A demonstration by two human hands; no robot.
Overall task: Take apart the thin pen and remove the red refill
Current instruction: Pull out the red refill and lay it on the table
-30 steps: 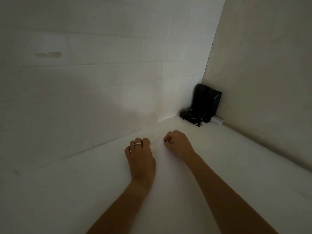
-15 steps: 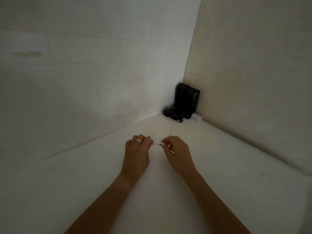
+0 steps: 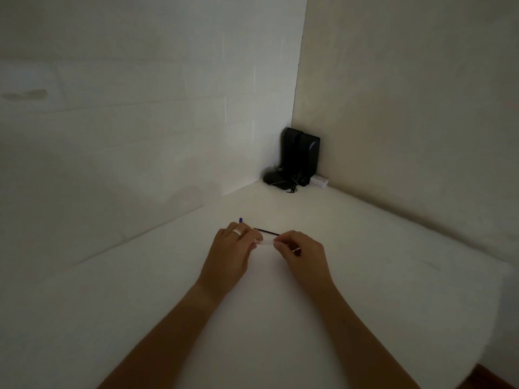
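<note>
Both hands meet over the white table (image 3: 365,276) and hold a thin clear pen barrel (image 3: 265,242) between them. My left hand (image 3: 233,254), with a ring on one finger, pinches the barrel's left end. My right hand (image 3: 303,254) pinches its right end. A thin dark rod (image 3: 266,231), perhaps a refill, runs just behind the barrel between the hands; its colour is too dark to tell. A small blue piece (image 3: 240,220) shows just beyond my left fingers. Whether it lies on the table or is held I cannot tell.
Two black speakers (image 3: 302,155) with a tangle of cable (image 3: 278,179) stand in the far corner, next to a small white box (image 3: 319,181). White walls close the table at the back and left. The table's right edge (image 3: 500,290) drops off.
The hands have drawn together from resting on the table and lifted the pen between them. The dark rod and blue piece have come into sight. The camera view has shifted.
</note>
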